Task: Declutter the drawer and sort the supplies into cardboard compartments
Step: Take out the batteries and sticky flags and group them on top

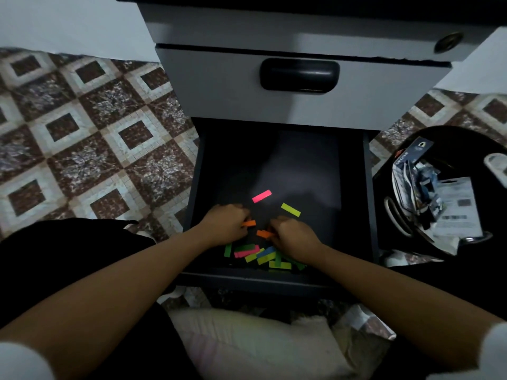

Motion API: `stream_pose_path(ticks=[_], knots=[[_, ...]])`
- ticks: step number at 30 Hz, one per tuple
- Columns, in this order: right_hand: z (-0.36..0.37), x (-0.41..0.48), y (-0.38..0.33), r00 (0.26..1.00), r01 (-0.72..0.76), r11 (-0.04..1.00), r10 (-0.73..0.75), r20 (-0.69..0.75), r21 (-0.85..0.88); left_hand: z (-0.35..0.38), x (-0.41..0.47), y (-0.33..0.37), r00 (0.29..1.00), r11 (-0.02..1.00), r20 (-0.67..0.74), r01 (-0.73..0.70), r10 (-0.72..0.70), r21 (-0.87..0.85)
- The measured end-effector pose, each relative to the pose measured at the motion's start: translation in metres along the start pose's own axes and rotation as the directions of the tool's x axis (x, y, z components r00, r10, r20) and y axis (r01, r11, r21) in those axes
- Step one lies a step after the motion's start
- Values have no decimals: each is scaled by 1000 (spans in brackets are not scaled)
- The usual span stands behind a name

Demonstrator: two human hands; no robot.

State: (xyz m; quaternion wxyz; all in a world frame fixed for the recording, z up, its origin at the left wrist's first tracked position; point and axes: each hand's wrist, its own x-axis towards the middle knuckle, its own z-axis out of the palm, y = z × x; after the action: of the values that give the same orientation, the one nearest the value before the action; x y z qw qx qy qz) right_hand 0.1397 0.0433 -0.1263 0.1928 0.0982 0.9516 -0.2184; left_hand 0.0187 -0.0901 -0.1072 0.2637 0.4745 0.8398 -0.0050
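Item: open drawer (274,160), dark inside, pulled out toward the person from a grey cabinet, seen from above. Contents: small coloured paper strips, all in the half of the drawer nearest the person. Left hand (227,224): lowered into the drawer at 7 o'clock of its floor, knuckles up, fingers curled and closed on the first orange strip (249,223), which juts out from beneath the fingertips toward 3 o'clock. Right hand (293,237): just beside the left, at 5 o'clock of the drawer floor, fingers likewise curled and closed on the second orange strip (264,233), which shows at its fingertips toward 9 o'clock. Pink strip (261,196): lying flat and alone at 12 o'clock of the two hands. Yellow-green strip (290,209): lying flat and alone at 1 o'clock of the right hand, apart from the pink one. Heap of strips (263,255): green, pink, yellow and blue pieces overlapping at 6 o'clock of the hands, against the drawer's front wall. Upper drawer (219,86): closed, grey, at 12 o'clock, with a black recessed handle (299,75). Black tub (389,182): on the patterned tile floor (82,133) at 3 o'clock of the drawer, holding printed packets and paper. Pale cushion (247,344): at 6 o'clock, between the forearms.
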Motion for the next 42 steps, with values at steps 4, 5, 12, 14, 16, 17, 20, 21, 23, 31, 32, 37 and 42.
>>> stream_pose_path(ticks=[4, 5, 12, 14, 16, 17, 20, 21, 23, 31, 32, 37, 42], knots=[[-10, 4, 11, 990, -97, 991, 105, -99, 89, 0, -1, -2, 1000, 1000, 17, 6, -6, -3], [-12, 5, 15, 985, -112, 988, 125, -121, 107, 0, -1, -2, 1000, 1000, 25, 5, -5, -1], [-24, 7, 28, 956, -208, 922, 262, -130, 327, -1, 0, -1, 999, 1000, 45, -4, 4, -7], [-28, 6, 31, 939, -232, 887, 311, -144, 398, -1, 0, 0, 999, 1000, 49, -13, 13, -18], [-31, 5, 33, 939, -236, 878, 317, -136, 416, 0, 0, 0, 997, 999, 61, -41, 43, -33], [-31, 4, 33, 946, -236, 883, 304, -112, 406, 0, 0, 1, 995, 998, 72, -60, 62, -37], [-27, 1, 30, 968, -232, 906, 250, -6, 355, 2, -1, 5, 988, 993, 104, -113, 115, -28], [-25, -1, 29, 970, -230, 910, 242, 7, 344, 2, -1, 5, 987, 993, 108, -118, 120, -23], [-23, -4, 29, 971, -222, 920, 238, -8, 322, 2, 0, 6, 988, 993, 102, -111, 113, -27], [-23, -14, 28, 986, -160, 986, 162, -41, 53, 0, 2, 2, 993, 996, 94, -67, 72, -52], [-23, -15, 27, 986, -161, 986, 162, -46, 33, 0, 2, 2, 993, 996, 98, -66, 71, -52], [-18, -15, 23, 983, -175, 985, 175, -48, -3, 1, 2, 1, 993, 997, 98, -58, 63, -55], [-12, -13, 20, 983, -180, 984, 180, -44, -10, 1, 2, 0, 993, 998, 99, -55, 59, -37]])
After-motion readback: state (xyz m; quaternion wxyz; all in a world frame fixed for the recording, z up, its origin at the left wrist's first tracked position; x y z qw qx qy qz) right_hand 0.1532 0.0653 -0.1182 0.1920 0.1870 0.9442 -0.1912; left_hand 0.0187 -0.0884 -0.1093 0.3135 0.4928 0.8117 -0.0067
